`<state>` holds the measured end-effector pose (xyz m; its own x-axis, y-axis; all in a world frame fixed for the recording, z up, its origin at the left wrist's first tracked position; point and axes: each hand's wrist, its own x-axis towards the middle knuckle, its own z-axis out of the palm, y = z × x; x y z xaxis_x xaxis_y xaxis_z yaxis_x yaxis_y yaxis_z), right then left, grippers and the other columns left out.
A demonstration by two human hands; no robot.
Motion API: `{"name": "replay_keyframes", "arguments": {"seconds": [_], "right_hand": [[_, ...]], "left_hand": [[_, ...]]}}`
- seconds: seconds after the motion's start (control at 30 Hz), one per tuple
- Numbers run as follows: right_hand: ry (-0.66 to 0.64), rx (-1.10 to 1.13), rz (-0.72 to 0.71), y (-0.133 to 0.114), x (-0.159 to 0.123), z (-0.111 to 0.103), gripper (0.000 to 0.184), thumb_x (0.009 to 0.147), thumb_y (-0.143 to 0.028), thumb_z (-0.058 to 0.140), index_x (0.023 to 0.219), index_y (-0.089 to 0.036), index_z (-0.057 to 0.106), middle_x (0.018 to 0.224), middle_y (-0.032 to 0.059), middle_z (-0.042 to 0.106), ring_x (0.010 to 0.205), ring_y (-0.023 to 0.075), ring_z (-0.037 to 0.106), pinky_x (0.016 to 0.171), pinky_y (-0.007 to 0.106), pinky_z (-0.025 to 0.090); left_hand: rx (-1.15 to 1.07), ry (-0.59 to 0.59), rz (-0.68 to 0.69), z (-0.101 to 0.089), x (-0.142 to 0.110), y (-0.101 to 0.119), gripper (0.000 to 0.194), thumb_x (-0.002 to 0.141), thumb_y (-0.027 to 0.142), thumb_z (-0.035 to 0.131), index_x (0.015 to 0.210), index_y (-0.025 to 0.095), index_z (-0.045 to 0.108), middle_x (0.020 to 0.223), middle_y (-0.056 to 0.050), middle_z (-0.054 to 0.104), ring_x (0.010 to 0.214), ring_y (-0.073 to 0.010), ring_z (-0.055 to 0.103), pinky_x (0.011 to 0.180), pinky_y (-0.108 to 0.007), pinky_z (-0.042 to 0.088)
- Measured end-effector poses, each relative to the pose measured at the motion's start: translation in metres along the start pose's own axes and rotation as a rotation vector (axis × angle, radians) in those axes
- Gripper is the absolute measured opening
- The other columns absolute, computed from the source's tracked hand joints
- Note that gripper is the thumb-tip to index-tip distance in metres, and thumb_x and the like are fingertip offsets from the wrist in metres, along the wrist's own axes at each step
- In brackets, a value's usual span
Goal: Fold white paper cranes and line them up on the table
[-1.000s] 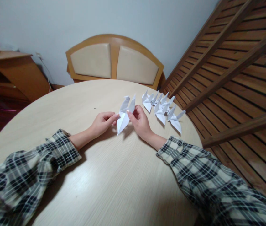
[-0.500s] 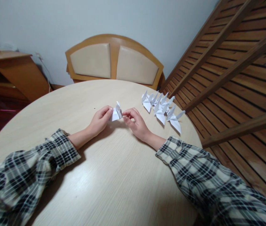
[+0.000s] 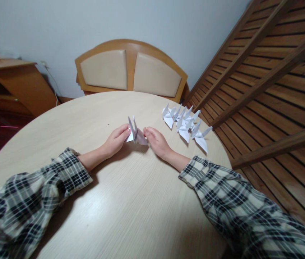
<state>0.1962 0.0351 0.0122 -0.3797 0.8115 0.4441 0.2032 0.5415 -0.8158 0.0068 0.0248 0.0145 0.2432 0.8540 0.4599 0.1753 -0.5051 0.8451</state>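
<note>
A white paper crane (image 3: 141, 137) is held just above the middle of the table, its two narrow points sticking up and its wings spread to either side. My left hand (image 3: 116, 139) pinches the left wing between thumb and fingers. On the other side, my right hand (image 3: 156, 141) grips the right wing by its outer edge. The fingers under the paper are partly hidden. Several finished-looking folded cranes (image 3: 184, 133) stand in a cluster to the right, apart from both hands.
The round pale wooden table (image 3: 109, 216) lies under my forearms. Beyond it stands a wooden headboard with padded panels (image 3: 104, 70) against the wall. A slatted wooden panel (image 3: 276, 93) rises at the right, and a brown desk (image 3: 20, 84) is at the far left.
My right hand has taken hold of the crane's right wing, where its fingers were loosely curled beside it before. The crane's wings have been spread apart, and both upright points now show.
</note>
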Motion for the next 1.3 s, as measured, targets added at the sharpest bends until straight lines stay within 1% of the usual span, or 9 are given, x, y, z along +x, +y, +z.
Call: {"name": "replay_keyframes", "arguments": {"seconds": [0.1, 0.23, 0.43, 0.63, 0.73, 0.87, 1.03, 1.17, 1.3], "right_hand": [[-0.002, 0.078, 0.043, 0.0, 0.0, 0.001, 0.045, 0.092, -0.059, 0.044, 0.07, -0.021, 0.046, 0.067, -0.0026, 0.043, 0.064, 0.0126, 0.043, 0.063, 0.028, 0.036], [-0.008, 0.227, 0.107, -0.006, 0.0, 0.001, 0.045, 0.086, -0.061, 0.052, 0.068, -0.02, 0.047, 0.064, -0.003, 0.046, 0.061, 0.0111, 0.044, 0.059, 0.026, 0.037], [-0.003, 0.52, 0.316, -0.01, 0.001, -0.002, 0.043, 0.072, -0.059, 0.069, 0.071, -0.02, 0.05, 0.062, -0.0048, 0.051, 0.048, 0.0074, 0.043, 0.045, 0.021, 0.035], [0.048, 0.725, 0.382, -0.007, 0.003, -0.003, 0.048, 0.071, -0.065, 0.067, 0.083, -0.019, 0.059, 0.069, 0.0016, 0.062, 0.059, 0.0131, 0.058, 0.05, 0.024, 0.045], [0.049, 0.71, 0.388, -0.008, 0.004, -0.003, 0.053, 0.073, -0.07, 0.062, 0.085, -0.018, 0.06, 0.072, 0.0042, 0.065, 0.064, 0.0153, 0.061, 0.052, 0.026, 0.047], [-0.001, 0.618, 0.337, -0.012, 0.002, 0.0, 0.045, 0.074, -0.061, 0.067, 0.085, -0.019, 0.058, 0.067, 0.0002, 0.062, 0.054, 0.0101, 0.056, 0.046, 0.021, 0.043], [-0.1, 0.456, 0.376, -0.018, -0.003, 0.003, 0.038, 0.079, -0.054, 0.066, 0.091, -0.019, 0.058, 0.062, -0.0024, 0.06, 0.048, 0.0071, 0.05, 0.04, 0.018, 0.037], [-0.074, 0.385, 0.363, -0.014, -0.004, 0.004, 0.034, 0.081, -0.052, 0.064, 0.086, -0.02, 0.056, 0.061, -0.0035, 0.058, 0.047, 0.0071, 0.051, 0.039, 0.018, 0.037], [-0.03, 0.343, 0.326, -0.008, -0.003, 0.004, 0.039, 0.083, -0.06, 0.058, 0.081, -0.021, 0.054, 0.059, -0.0042, 0.054, 0.045, 0.008, 0.049, 0.038, 0.02, 0.036]], "left_hand": [[0.039, 0.006, 0.036, 0.0, 0.0, -0.003, 0.025, 0.091, 0.036, 0.046, 0.075, 0.019, 0.052, 0.066, 0.001, 0.05, 0.058, -0.0126, 0.044, 0.055, -0.025, 0.039], [0.117, 0.01, 0.073, 0.0, 0.0, -0.005, 0.023, 0.091, 0.033, 0.044, 0.074, 0.019, 0.051, 0.065, 0.001, 0.05, 0.059, -0.0127, 0.045, 0.057, -0.026, 0.041], [0.237, 0.015, 0.074, -0.002, 0.001, -0.005, 0.018, 0.087, 0.023, 0.043, 0.072, 0.019, 0.051, 0.07, -0.001, 0.057, 0.066, -0.0142, 0.052, 0.065, -0.027, 0.046], [0.275, 0.023, 0.024, -0.006, 0.002, -0.01, 0.014, 0.079, 0.012, 0.045, 0.078, 0.016, 0.059, 0.078, -0.004, 0.064, 0.072, -0.0151, 0.056, 0.069, -0.029, 0.047], [0.298, 0.042, 0.003, -0.007, 0.002, -0.011, 0.013, 0.076, 0.012, 0.047, 0.077, 0.015, 0.059, 0.078, -0.003, 0.062, 0.071, -0.0149, 0.054, 0.067, -0.029, 0.044], [0.322, 0.048, 0.049, -0.005, 0.0, -0.006, 0.011, 0.081, 0.018, 0.047, 0.073, 0.017, 0.055, 0.07, 0.0, 0.056, 0.065, -0.0133, 0.051, 0.063, -0.027, 0.039], [0.398, 0.008, 0.043, -0.003, -0.002, 0.0, 0.016, 0.086, 0.025, 0.044, 0.073, 0.018, 0.049, 0.064, 0.002, 0.052, 0.06, -0.0128, 0.047, 0.058, -0.026, 0.036], [0.386, -0.034, 0.029, -0.002, -0.002, 0.001, 0.018, 0.086, 0.027, 0.045, 0.07, 0.02, 0.045, 0.063, 0.002, 0.049, 0.059, -0.0125, 0.045, 0.056, -0.025, 0.034], [0.289, -0.071, 0.012, -0.001, -0.001, 0.002, 0.023, 0.089, 0.031, 0.044, 0.069, 0.02, 0.045, 0.063, 0.002, 0.047, 0.059, -0.012, 0.044, 0.056, -0.025, 0.036]]}}
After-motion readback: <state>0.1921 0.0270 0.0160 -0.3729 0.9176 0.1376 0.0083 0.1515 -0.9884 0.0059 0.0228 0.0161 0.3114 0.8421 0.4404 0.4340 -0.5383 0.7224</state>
